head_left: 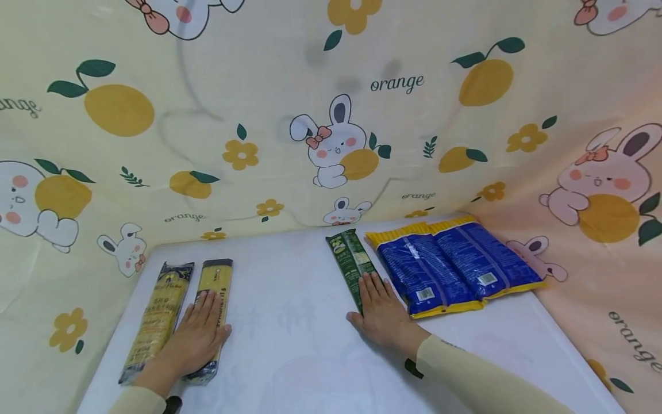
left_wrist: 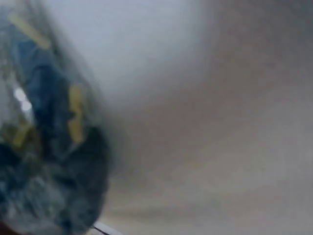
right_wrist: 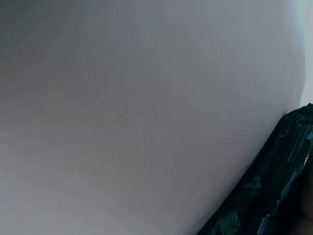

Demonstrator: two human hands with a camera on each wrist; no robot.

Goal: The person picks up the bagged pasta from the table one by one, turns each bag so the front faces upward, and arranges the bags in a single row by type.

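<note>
We see two blue noodle packs (head_left: 455,267) lying side by side near the table's (head_left: 295,345) far right corner, just beside the green packet (head_left: 350,263), and a cartoon-print cloth (head_left: 310,115) hanging behind the far edge. Our right hand (head_left: 380,310) lies flat, fingers straight, on the near end of the green packet at mid-table. Our left hand (head_left: 199,336) rests flat on the yellow pasta pack (head_left: 213,287) near the left edge, a second pasta pack (head_left: 157,313) touching its left side; both wrist views are blurred.
</note>
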